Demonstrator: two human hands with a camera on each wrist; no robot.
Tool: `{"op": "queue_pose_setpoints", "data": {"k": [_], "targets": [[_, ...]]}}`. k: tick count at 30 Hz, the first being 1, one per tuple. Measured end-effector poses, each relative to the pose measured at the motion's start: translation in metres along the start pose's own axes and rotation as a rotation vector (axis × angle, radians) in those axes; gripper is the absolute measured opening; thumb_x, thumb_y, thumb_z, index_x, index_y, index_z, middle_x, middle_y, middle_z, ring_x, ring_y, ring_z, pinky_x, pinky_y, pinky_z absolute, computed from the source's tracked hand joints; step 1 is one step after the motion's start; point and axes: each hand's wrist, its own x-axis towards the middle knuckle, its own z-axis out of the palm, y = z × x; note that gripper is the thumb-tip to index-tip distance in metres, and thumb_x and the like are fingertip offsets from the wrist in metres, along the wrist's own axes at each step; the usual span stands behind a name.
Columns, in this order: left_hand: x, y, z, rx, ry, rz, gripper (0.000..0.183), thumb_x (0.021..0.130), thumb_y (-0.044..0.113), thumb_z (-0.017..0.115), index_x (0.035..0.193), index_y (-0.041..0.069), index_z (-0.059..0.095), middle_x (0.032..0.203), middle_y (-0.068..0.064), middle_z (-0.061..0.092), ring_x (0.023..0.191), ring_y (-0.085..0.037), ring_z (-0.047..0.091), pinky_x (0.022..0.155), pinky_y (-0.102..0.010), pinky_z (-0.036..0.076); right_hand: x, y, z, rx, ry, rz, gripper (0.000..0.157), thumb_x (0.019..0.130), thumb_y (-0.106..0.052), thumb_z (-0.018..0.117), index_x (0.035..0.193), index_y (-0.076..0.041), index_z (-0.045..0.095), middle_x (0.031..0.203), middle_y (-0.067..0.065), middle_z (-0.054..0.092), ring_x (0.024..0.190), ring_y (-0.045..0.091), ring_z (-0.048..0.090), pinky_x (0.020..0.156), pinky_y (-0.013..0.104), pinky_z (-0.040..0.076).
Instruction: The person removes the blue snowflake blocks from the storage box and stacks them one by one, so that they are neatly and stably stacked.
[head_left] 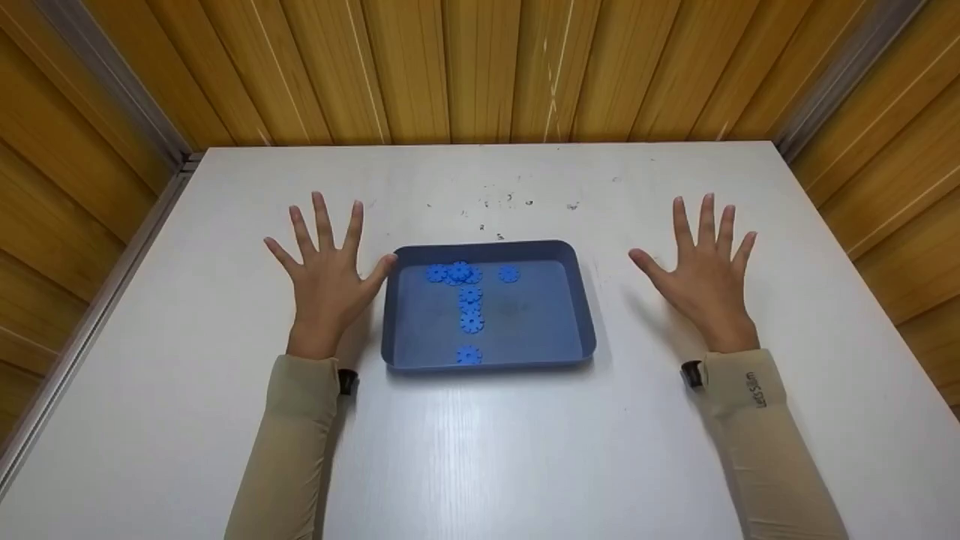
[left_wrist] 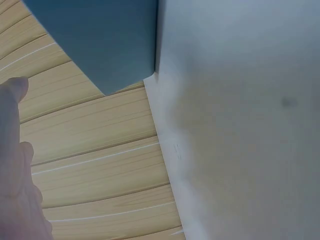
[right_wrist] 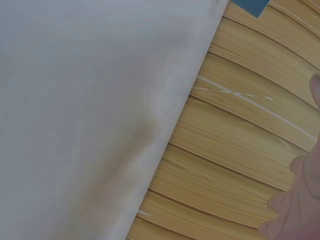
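Observation:
A grey-blue rectangular tray (head_left: 525, 330) lies on the white table between the two hands. Inside it are several small blue notched discs (head_left: 471, 322), some overlapping in a cluster near the far wall, others in a column down the middle. One disc (head_left: 509, 274) lies apart toward the right. My left hand (head_left: 328, 281), fingers spread, is left of the tray, its thumb tip by the tray's far left corner; whether it touches cannot be told. To the right, my right hand (head_left: 707, 285) is spread as well, apart from the tray and holding nothing.
The white table (head_left: 480, 465) reaches back to a wood-panelled wall (head_left: 480, 71), with more panels at both sides. Small dark marks dot the tabletop beyond the tray. A dark band (head_left: 347, 382) shows at the left wrist and another (head_left: 693, 373) at the right.

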Motion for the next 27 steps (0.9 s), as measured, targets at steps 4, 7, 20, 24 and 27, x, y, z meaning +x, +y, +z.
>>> {"op": "queue_pose_setpoints", "data": {"k": [4, 7, 20, 24, 27], "targets": [[0.000, 0.000, 0.000, -0.022, 0.014, -0.007, 0.082, 0.087, 0.074, 0.035, 0.155, 0.032, 0.015, 0.162, -0.013, -0.009, 0.146, -0.044, -0.011, 0.106, -0.074, -0.015, 0.001, -0.004, -0.002, 0.057, 0.003, -0.003, 0.096, 0.086, -0.077, 0.036, 0.155, -0.025, -0.005, 0.161, 0.013, -0.015, 0.146, 0.039, -0.017, 0.110, 0.067, -0.018], [0.001, 0.001, -0.002, -0.113, 0.041, -0.023, 0.078, 0.090, 0.066, 0.041, 0.155, 0.027, 0.019, 0.162, -0.014, -0.002, 0.148, -0.043, -0.005, 0.110, -0.071, -0.010, 0.001, -0.008, -0.006, 0.186, 0.024, 0.001, 0.092, 0.089, -0.073, 0.037, 0.156, -0.023, 0.000, 0.162, 0.013, -0.008, 0.148, 0.038, -0.011, 0.114, 0.065, -0.012], [0.001, 0.000, -0.007, -1.085, -0.076, -0.205, 0.058, 0.103, 0.042, 0.032, 0.154, 0.016, 0.020, 0.161, 0.000, 0.018, 0.149, -0.014, 0.015, 0.122, -0.032, 0.015, 0.017, -0.044, -0.028, 0.685, -0.050, -0.127, 0.060, 0.098, -0.050, 0.045, 0.144, -0.010, 0.044, 0.145, 0.010, 0.048, 0.134, 0.026, 0.044, 0.112, 0.046, 0.037], [-0.001, -0.003, 0.003, -1.347, -0.208, -0.252, 0.057, 0.105, 0.037, 0.028, 0.155, 0.013, 0.016, 0.161, -0.004, 0.020, 0.148, -0.015, 0.018, 0.123, -0.032, 0.013, 0.027, -0.059, -0.026, 0.670, -0.187, -0.213, 0.055, 0.097, -0.046, 0.052, 0.138, -0.009, 0.052, 0.139, 0.010, 0.054, 0.128, 0.025, 0.051, 0.109, 0.043, 0.041], [-0.003, -0.006, 0.016, -1.563, -0.276, -0.321, 0.056, 0.105, 0.036, 0.028, 0.155, 0.012, 0.015, 0.161, -0.008, 0.018, 0.149, -0.017, 0.018, 0.123, -0.032, 0.013, 0.034, -0.070, -0.023, 0.660, -0.285, -0.272, 0.051, 0.096, -0.041, 0.055, 0.134, -0.008, 0.056, 0.137, 0.011, 0.056, 0.125, 0.027, 0.054, 0.107, 0.044, 0.043]]}}
